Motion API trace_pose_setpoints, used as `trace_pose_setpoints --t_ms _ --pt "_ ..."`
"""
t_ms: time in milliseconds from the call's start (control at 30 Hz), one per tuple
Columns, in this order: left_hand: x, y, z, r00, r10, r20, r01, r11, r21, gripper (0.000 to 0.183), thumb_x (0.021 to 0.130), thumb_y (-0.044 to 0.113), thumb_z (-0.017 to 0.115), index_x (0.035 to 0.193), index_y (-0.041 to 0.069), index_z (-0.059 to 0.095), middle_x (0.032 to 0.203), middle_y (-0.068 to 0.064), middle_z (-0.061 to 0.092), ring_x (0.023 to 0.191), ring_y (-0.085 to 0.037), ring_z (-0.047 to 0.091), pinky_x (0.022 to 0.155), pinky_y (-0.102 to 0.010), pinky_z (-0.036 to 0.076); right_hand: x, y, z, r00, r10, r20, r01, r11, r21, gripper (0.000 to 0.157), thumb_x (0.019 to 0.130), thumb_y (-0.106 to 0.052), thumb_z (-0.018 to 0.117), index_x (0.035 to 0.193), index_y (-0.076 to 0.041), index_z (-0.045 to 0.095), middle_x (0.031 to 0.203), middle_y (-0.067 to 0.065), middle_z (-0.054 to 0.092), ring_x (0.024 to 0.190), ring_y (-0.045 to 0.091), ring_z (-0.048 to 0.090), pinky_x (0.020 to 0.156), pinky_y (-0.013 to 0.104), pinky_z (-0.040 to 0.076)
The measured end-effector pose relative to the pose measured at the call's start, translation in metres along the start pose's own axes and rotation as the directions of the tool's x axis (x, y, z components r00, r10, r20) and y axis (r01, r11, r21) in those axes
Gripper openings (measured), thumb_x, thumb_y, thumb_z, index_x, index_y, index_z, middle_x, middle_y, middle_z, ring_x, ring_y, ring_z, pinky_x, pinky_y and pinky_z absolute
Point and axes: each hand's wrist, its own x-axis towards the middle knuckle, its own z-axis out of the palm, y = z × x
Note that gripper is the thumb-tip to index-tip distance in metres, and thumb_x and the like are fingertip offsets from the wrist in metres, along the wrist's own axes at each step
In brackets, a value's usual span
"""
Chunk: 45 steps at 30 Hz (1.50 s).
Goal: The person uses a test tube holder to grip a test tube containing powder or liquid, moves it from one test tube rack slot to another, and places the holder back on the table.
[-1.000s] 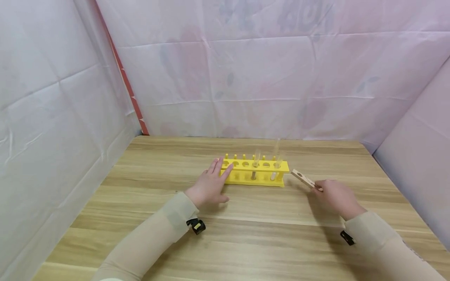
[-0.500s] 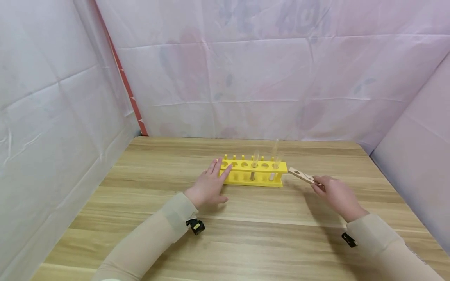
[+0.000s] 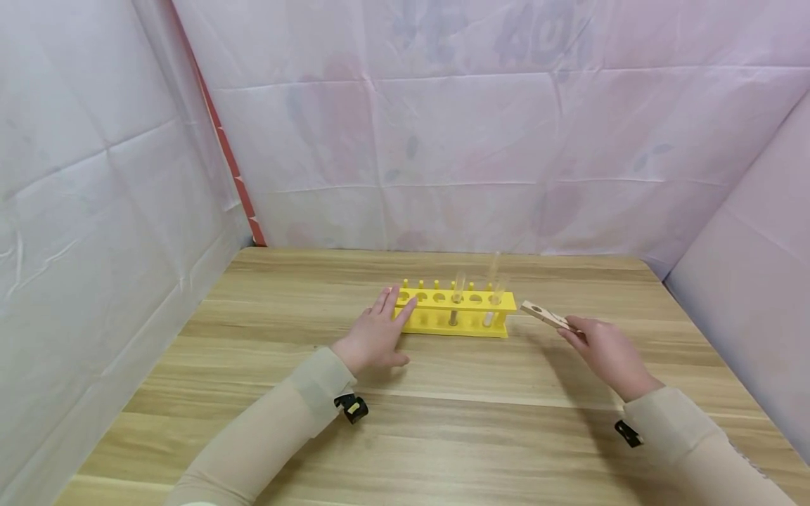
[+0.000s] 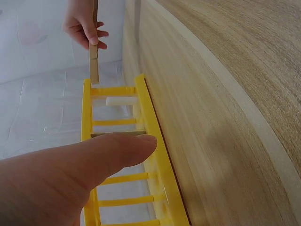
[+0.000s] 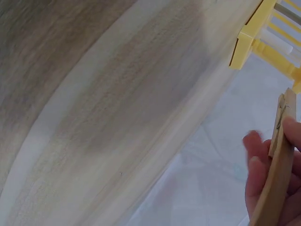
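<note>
A yellow test tube rack (image 3: 420, 302) stands on the table. My left hand (image 3: 373, 337) rests with spread fingers on its left end; the thumb shows large in the left wrist view. One clear test tube (image 3: 459, 284) with dark contents stands near the middle of the rack. Another test tube (image 3: 498, 289) with white contents is in the rightmost hole, and a third faint clear tube shape (image 3: 493, 264) rises behind it. My right hand (image 3: 604, 351) grips a wooden test tube clamp (image 5: 280, 155). The clamp's tip is just right of the rack's upper right end.
The wood-grain table (image 3: 443, 450) extends around the rack. Pale sheets (image 3: 443, 140) hang behind and on both sides, with a red strip (image 3: 234, 169) at the back left corner. Yellow pegs (image 3: 420, 284) stick up along the rack's rear.
My right hand has shifted slightly left, bringing the clamp's tip nearer to the rack's right end; the clamp has tilted a little. The left hand stays on the rack.
</note>
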Motion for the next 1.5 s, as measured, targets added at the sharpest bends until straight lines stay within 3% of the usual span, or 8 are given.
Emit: trace_pose_setpoints --t_ms 133,233,433,667,800,1033,1267,1500 --pt "0.000 0.000 0.001 1.000 0.000 0.002 0.000 1.000 0.015 0.103 0.080 0.052 0.066 0.151 0.017 0.001 0.153 -0.020 -0.011 0.140 -0.036 0.001 0.105 -0.049 0.030 -0.001 0.000 -0.001 1.000 -0.016 -0.012 0.016 1.000 -0.015 0.020 0.086 -0.010 0.065 0.100 0.005 0.066 0.070 0.012 0.064 0.054 0.017 0.053 0.047 0.038 0.043" --pt "0.000 0.000 0.001 1.000 0.002 0.002 -0.002 1.000 0.027 0.103 0.080 0.053 0.065 0.151 0.016 0.001 0.153 -0.020 -0.010 0.140 -0.036 0.001 0.105 -0.048 0.030 -0.001 0.000 -0.002 1.000 -0.011 -0.014 0.011 1.000 -0.009 0.029 0.086 -0.009 0.066 0.108 0.010 0.063 0.075 0.017 0.066 0.054 0.018 0.054 0.048 0.039 0.043" --pt "0.000 0.000 0.001 1.000 0.003 0.001 -0.003 1.000 0.030 0.103 0.080 0.053 0.065 0.151 0.017 0.000 0.153 -0.020 -0.011 0.140 -0.036 0.002 0.104 -0.049 0.030 0.002 -0.003 -0.006 1.000 0.001 -0.005 -0.001 1.000 0.020 0.016 0.086 -0.007 0.064 0.097 0.005 0.066 0.064 0.002 0.059 0.051 0.012 0.041 0.046 0.031 0.035" --pt "0.000 0.000 0.000 1.000 0.002 -0.001 -0.002 1.000 0.024 0.103 0.080 0.053 0.065 0.151 0.017 0.001 0.153 -0.020 -0.011 0.140 -0.036 0.001 0.104 -0.049 0.029 0.002 -0.005 -0.010 1.000 0.000 0.014 0.000 1.000 0.024 0.023 0.087 -0.007 0.063 0.103 0.010 0.064 0.071 0.009 0.064 0.053 0.012 0.046 0.048 0.033 0.039" --pt "-0.001 0.000 0.001 1.000 0.003 -0.004 -0.003 1.000 0.028 0.103 0.080 0.053 0.066 0.151 0.017 0.001 0.153 -0.020 -0.011 0.140 -0.037 0.002 0.105 -0.049 0.029 0.002 -0.004 -0.011 1.000 -0.028 -0.002 0.028 1.000 0.009 0.021 0.087 -0.007 0.064 0.101 0.009 0.064 0.066 0.004 0.060 0.051 0.011 0.042 0.047 0.031 0.037" --pt "-0.001 0.000 0.000 1.000 0.007 -0.005 -0.007 0.999 0.043 0.103 0.080 0.054 0.065 0.151 0.016 0.000 0.152 -0.021 -0.010 0.140 -0.037 0.003 0.104 -0.049 0.029 0.003 -0.005 -0.013 0.996 -0.076 -0.052 0.076 0.997 0.000 0.006 0.087 -0.008 0.064 0.084 -0.003 0.062 0.055 -0.006 0.040 0.046 0.008 0.030 0.042 0.025 0.026" --pt "0.000 0.000 0.000 1.000 0.004 0.002 -0.004 0.999 0.047 0.104 0.080 0.054 0.064 0.151 0.017 0.000 0.153 -0.020 -0.010 0.140 -0.036 0.001 0.105 -0.048 0.028 0.004 -0.006 -0.016 0.994 -0.086 -0.071 0.086 0.996 -0.005 0.004 0.086 -0.006 0.064 0.087 -0.002 0.063 0.055 -0.007 0.041 0.046 0.007 0.029 0.042 0.024 0.026" --pt "-0.001 0.000 0.001 1.000 0.004 0.002 -0.004 0.999 0.048 0.104 0.080 0.055 0.064 0.151 0.017 0.000 0.153 -0.020 -0.010 0.140 -0.036 0.001 0.105 -0.047 0.029 0.004 -0.007 -0.017 0.990 -0.104 -0.092 0.103 0.995 -0.017 0.009 0.086 -0.007 0.065 0.079 -0.008 0.059 0.055 -0.008 0.037 0.046 0.006 0.027 0.042 0.024 0.025"
